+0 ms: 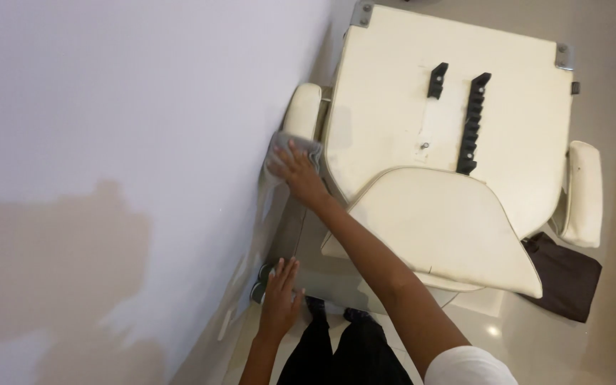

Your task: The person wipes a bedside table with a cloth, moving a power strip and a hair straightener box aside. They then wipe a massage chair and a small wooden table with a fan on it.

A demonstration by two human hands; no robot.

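Note:
My right hand point(299, 171) reaches forward and presses a grey cloth point(292, 145) against the white wall point(122, 128), just beside the left armrest point(302, 110) of a cream padded chair point(450, 128). Lower down and closer to me, my left hand point(279, 291) lies flat on the same wall with its fingers spread and nothing in it. My bare right forearm crosses over the front corner of the chair's seat cushion point(440, 224).
Two black notched brackets point(470, 121) are fixed to the chair's back panel. A dark cloth point(566, 279) lies on the pale floor by the right armrest point(584, 192). My black trousers point(344, 349) and a shoe point(260, 284) show below, close to the wall.

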